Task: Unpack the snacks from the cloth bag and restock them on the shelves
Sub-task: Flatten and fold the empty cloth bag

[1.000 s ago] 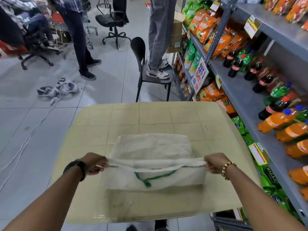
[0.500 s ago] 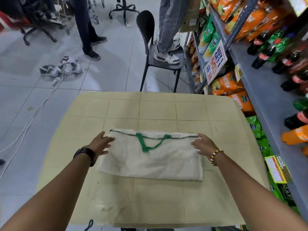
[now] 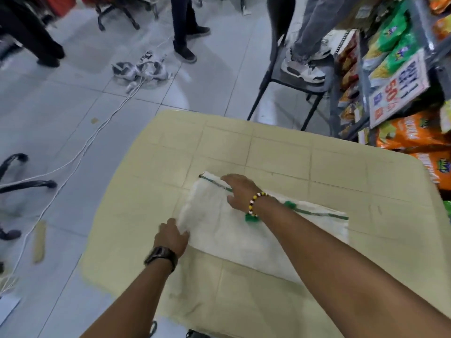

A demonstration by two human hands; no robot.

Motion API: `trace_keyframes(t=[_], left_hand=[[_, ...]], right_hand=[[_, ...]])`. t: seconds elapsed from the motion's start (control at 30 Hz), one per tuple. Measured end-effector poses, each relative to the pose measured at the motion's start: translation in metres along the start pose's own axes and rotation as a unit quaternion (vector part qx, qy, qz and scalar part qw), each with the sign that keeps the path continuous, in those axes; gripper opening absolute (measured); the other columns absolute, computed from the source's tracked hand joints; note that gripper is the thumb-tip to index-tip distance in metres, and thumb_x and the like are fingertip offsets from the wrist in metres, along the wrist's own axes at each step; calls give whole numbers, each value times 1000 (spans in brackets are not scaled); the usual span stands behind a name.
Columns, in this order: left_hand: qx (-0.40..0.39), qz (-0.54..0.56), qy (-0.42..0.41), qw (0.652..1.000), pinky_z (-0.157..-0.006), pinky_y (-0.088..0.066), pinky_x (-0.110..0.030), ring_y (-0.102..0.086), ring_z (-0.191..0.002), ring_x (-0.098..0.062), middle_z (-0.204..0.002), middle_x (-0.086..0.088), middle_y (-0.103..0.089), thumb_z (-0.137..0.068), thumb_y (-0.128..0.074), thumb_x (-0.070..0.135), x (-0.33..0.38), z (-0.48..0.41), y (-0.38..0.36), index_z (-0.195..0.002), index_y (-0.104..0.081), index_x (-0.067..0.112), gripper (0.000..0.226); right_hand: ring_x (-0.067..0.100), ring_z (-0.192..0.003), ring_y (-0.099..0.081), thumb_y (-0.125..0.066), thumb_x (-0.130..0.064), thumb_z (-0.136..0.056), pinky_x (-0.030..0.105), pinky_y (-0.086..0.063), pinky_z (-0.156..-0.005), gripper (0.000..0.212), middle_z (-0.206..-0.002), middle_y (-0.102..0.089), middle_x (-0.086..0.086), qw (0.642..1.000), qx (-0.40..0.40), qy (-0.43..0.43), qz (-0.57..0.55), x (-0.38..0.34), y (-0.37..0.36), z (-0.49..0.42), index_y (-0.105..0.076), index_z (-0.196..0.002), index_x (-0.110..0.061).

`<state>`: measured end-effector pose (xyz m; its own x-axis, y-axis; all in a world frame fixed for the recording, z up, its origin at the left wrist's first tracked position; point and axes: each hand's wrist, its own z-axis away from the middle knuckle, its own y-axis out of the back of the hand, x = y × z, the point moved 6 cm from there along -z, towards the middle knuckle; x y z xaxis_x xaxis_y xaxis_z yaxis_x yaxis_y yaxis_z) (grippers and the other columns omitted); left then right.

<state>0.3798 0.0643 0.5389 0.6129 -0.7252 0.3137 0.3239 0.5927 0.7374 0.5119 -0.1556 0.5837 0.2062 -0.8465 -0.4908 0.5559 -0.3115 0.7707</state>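
The white cloth bag (image 3: 244, 237) with green trim lies flat and folded on the beige table (image 3: 268, 147). My right hand (image 3: 240, 191), with a bead bracelet on its wrist, reaches across and rests flat on the bag's far left corner, over the green edge. At the near left corner my left hand (image 3: 172, 236), a black watch on its wrist, holds the cloth edge with the thumb on top. No snack shows on the table. Orange snack bags (image 3: 410, 135) and green ones (image 3: 390, 32) fill the shelves on the right.
A black chair (image 3: 275, 76) stands beyond the table next to the shelves, with a person's white shoes (image 3: 302, 69) on its seat. A red-and-white price sign (image 3: 397, 89) hangs off the shelf. White cables (image 3: 97, 132) run over the tiled floor on the left, where other people stand.
The bag went from stretched between both hands to flat on the table. My right hand then crossed from the right edge to the far left corner. My view swung left.
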Motion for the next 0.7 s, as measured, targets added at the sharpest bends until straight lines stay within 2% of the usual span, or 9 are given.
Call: trace_keyframes(t=[0.1, 0.17, 0.23, 0.3, 0.37, 0.47, 0.6, 0.7], left_hand=[[9, -22, -42, 999, -84, -52, -41, -62, -101, -38, -113, -19, -65, -94, -55, 28, 4, -2, -3, -111, -59, 4, 29], [22, -44, -62, 997, -79, -51, -42, -62, -96, -38, -105, -18, -67, -94, -53, 24, 7, 3, -4, -101, -61, 4, 23], [41, -46, -75, 995, -73, -52, -42, -61, -89, -38, -98, -16, -65, -91, -53, 23, 12, 14, -2, -91, -62, 7, 19], [64, -33, -99, 992, -68, -52, -43, -60, -83, -36, -92, -12, -62, -89, -53, 25, 20, 29, 1, -82, -60, 11, 17], [75, -12, -131, 988, -70, -53, -45, -61, -84, -33, -94, -9, -62, -88, -53, 27, 32, 45, 0, -85, -62, 14, 16], [51, 1, -199, 979, -80, -52, -42, -62, -97, -30, -110, -3, -67, -89, -53, 27, 65, 69, -11, -110, -68, 23, 27], [28, -71, -307, 949, -83, -47, -37, -60, -106, -27, -121, 6, -66, -89, -50, 31, 129, 105, -39, -118, -67, 32, 33], [16, -114, -385, 916, -80, -44, -39, -59, -103, -29, -116, 5, -65, -88, -49, 35, 180, 142, -67, -115, -69, 32, 33]], right_hand=[[29, -152, -16, -57, -12, -85, 47, -21, -121, 84, -166, -14, 9, 984, -48, 78, 155, -38, -21, -46, -15, -157, -22], [30, -153, -10, -56, -12, -86, 52, -16, -122, 88, -167, -9, 8, 959, -95, 107, 244, -53, -37, -65, -7, -158, -24], [31, -153, -7, -53, -15, -90, 57, -6, -122, 78, -164, -19, 7, 927, -132, 131, 327, -61, -48, -77, -15, -157, -27], [32, -151, -14, -49, -18, -92, 59, -2, -121, 57, -156, -35, 7, 905, -145, 150, 371, -65, -45, -81, -39, -147, -30], [33, -143, -29, -48, -17, -93, 57, -10, -121, 40, -142, -50, 6, 903, -120, 167, 377, -64, -30, -78, -57, -130, -28], [32, -127, -45, -55, -18, -88, 44, -28, -112, 28, -124, -59, 4, 933, -56, 162, 317, -40, 9, -54, -67, -111, -25], [29, -134, -41, -62, -11, -81, 36, -28, -110, 33, -137, -56, 3, 963, 13, 108, 245, 20, 60, 15, -73, -109, -26], [34, -135, -44, -67, -6, -78, 41, -33, -112, 33, -140, -57, 9, 969, 80, 49, 227, 68, 93, 84, -78, -103, -25]])
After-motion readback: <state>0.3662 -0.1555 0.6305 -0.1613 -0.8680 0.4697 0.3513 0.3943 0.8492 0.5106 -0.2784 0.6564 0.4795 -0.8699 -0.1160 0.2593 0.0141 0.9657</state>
